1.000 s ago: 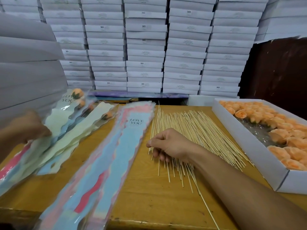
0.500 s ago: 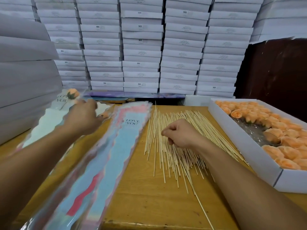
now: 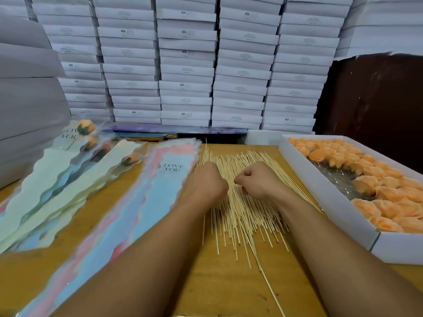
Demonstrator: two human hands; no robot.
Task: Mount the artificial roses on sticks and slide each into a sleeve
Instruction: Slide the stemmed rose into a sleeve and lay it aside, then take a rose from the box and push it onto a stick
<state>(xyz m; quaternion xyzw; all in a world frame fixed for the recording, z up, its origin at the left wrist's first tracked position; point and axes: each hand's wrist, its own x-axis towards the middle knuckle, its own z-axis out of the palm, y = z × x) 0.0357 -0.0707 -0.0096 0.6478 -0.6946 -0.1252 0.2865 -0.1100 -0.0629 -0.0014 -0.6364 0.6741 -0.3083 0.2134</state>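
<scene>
I see a wooden table point(image 3: 219, 282) that fills the lower half of the frame. Behind it, stacks of flat white boxes point(image 3: 185, 65) go all the way up to the top, and a dark brown wall point(image 3: 375, 99) shows at the upper right.

In the middle of the table lies a big pile of thin sticks point(image 3: 242, 209). Both hands are over it. The left hand point(image 3: 206, 181) is curled, but I only see its back, so I cannot tell if it holds a stick. The right hand point(image 3: 256, 179) is curled too, and its fingertips seem to pinch at the sticks — I cannot tell if one is caught.

At the right, a white tray point(image 3: 320, 197) holds many orange roses point(image 3: 370, 186); its far end is cut off by the frame edge. To the left of the sticks is a stack of pastel sleeves point(image 3: 142, 202) that say LOVE YOU. At the far left lie finished sleeves with roses inside point(image 3: 87, 143) — they look blurry.
</scene>
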